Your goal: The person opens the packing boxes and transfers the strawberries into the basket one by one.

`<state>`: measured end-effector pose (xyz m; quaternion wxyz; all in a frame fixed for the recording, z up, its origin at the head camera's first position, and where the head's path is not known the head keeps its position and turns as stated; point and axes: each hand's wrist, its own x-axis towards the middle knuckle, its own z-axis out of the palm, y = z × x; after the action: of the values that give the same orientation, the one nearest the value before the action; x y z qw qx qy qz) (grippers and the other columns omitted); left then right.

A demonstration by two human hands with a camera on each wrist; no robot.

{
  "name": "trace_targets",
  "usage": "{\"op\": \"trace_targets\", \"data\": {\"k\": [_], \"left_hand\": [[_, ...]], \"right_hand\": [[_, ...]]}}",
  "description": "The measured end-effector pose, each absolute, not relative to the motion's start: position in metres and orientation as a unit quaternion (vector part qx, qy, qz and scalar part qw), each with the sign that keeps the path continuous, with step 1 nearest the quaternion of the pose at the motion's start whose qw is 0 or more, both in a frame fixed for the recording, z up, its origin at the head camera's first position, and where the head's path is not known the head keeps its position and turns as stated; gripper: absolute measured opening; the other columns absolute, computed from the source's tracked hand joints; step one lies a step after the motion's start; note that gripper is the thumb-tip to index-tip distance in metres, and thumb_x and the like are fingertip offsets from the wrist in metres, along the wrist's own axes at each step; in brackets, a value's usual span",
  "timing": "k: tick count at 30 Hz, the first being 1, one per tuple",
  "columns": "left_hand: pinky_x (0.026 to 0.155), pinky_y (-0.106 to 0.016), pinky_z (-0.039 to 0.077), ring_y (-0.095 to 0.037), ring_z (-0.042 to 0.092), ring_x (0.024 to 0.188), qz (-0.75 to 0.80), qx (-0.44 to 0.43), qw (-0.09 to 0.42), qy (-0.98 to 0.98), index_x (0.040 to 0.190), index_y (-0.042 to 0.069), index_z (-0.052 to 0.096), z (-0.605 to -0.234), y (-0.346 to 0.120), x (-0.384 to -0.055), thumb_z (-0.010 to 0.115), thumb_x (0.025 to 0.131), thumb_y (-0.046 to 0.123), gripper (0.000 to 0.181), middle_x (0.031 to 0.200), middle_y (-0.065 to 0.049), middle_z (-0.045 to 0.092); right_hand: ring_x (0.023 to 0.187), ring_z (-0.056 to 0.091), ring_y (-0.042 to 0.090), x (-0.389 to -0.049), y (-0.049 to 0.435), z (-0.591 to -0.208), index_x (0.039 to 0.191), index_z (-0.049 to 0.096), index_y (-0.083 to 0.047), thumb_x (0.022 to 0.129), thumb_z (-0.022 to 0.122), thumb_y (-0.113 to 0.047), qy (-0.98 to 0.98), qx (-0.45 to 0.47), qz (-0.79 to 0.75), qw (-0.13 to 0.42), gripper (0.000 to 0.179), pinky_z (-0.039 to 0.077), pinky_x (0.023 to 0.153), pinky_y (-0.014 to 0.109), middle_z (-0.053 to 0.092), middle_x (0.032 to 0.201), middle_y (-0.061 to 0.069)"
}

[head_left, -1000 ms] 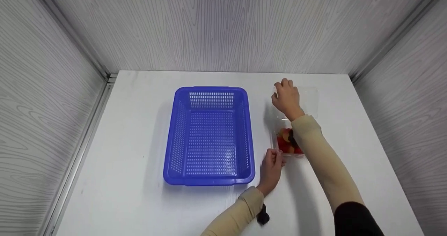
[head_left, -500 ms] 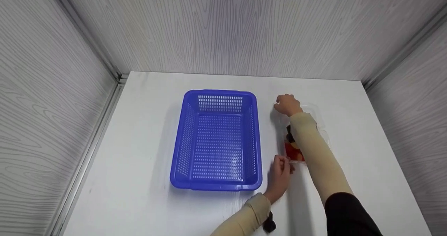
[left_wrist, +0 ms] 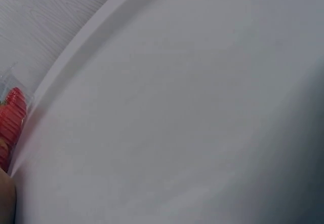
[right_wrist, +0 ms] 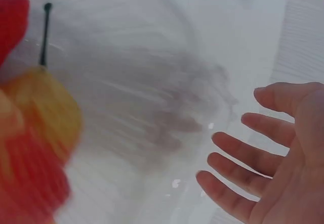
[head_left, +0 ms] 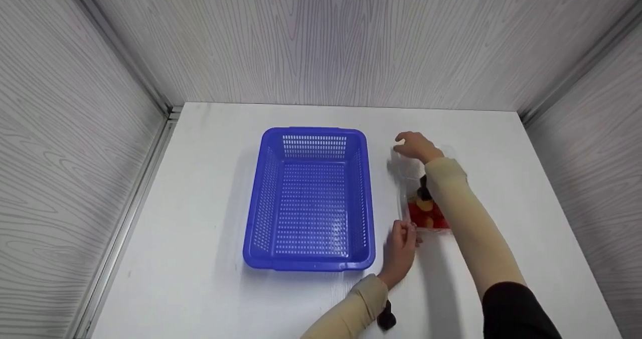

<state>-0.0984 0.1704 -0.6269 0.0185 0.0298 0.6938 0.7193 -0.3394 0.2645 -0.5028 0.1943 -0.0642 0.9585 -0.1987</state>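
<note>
A clear plastic container (head_left: 403, 198) holds red and yellow fruit (head_left: 426, 216) on the right of the white table. One yellow-and-red fruit (right_wrist: 48, 115) with a dark stem shows through the plastic in the right wrist view. My left hand (head_left: 400, 248) pinches the container's near left corner; only a sliver of this hand shows in the left wrist view, beside a red ridged fruit (left_wrist: 12, 112). Over the container's far, see-through part hovers my right hand (head_left: 417, 146), its fingers spread apart with nothing between them. My right forearm hides the container's right side.
A blue perforated basket (head_left: 368, 203) stands just left of the container. Wood-patterned panels (head_left: 321, 43) rise behind the white table (head_left: 210, 178) and along both sides. A black wrist device (head_left: 386, 316) hangs under my left wrist.
My right hand has come down and nearer from the raised clear lid, and its fingers have loosened. My left hand keeps its hold on the corner. The head view has shifted slightly.
</note>
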Motion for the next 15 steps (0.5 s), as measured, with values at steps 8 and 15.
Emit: {"op": "trace_targets", "data": {"k": [8,15], "left_hand": [[0.062,-0.026,0.051,-0.006,0.061,0.069,0.714,0.024,-0.003,0.7,0.098,0.02,0.056,-0.628,0.165,-0.099,0.05,0.105,0.032,0.015,0.076,0.01,0.063],[0.06,-0.024,0.048,-0.006,0.059,0.067,0.715,0.029,0.062,0.696,0.104,0.009,0.057,-0.621,0.156,-0.075,0.048,0.104,0.021,0.015,0.076,0.008,0.063]], "right_hand": [[0.105,0.059,0.04,-0.323,0.272,-0.427,0.128,0.059,0.003,0.098,0.055,-0.021,0.953,-0.129,-0.265,0.067,0.039,0.046,0.087,0.056,0.061,0.119,0.027],[0.105,0.059,0.037,-0.277,0.28,-0.379,0.12,0.065,0.001,0.098,0.057,-0.02,0.939,-0.159,-0.295,-0.081,0.031,0.047,0.088,0.053,0.064,0.115,0.02]]}}
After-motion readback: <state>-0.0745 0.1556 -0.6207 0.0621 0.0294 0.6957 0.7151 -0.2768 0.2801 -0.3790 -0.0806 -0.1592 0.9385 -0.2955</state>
